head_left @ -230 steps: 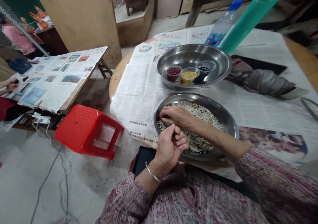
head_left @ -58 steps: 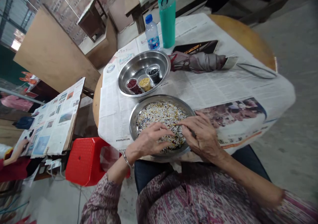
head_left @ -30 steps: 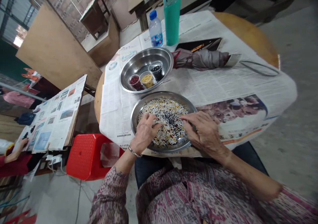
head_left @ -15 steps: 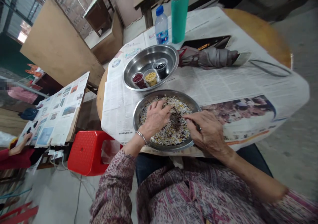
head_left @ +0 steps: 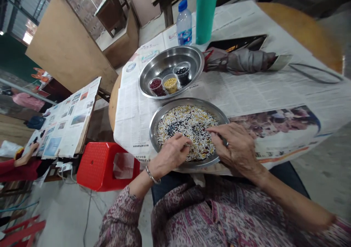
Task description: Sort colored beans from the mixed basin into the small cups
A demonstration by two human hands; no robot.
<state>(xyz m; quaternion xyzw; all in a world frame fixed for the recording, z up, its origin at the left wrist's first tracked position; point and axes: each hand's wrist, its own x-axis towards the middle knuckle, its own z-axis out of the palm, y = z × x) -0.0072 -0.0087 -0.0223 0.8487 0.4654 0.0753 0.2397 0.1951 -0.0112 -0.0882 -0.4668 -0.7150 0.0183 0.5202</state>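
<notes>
Grains (head_left: pixel 186 121) spread between and beyond both narrowed hands: left hand (head_left: pixel 170 154) nearer, right hand (head_left: pixel 237 144) at the right edge of the bowl (head_left: pixel 154 128); whether either grips, indiscernible.

Newspaper (head_left: pixel 214 90) covers most of a rounded wooden tabletop (head_left: pixel 298 24), leaving bare wood along the left edge and at the far right. By the near edge sits the nearer steel basin (head_left: pixel 154 130); just beyond it, towards the left edge, rests the farther steel basin (head_left: pixel 161 62). Near the far edge stand a blue-capped bottle (head_left: pixel 184 26) and a green tumbler (head_left: pixel 205 15). Rightward lie a dark flat object (head_left: pixel 238 42) and a grey folded bundle (head_left: pixel 244 60).
</notes>
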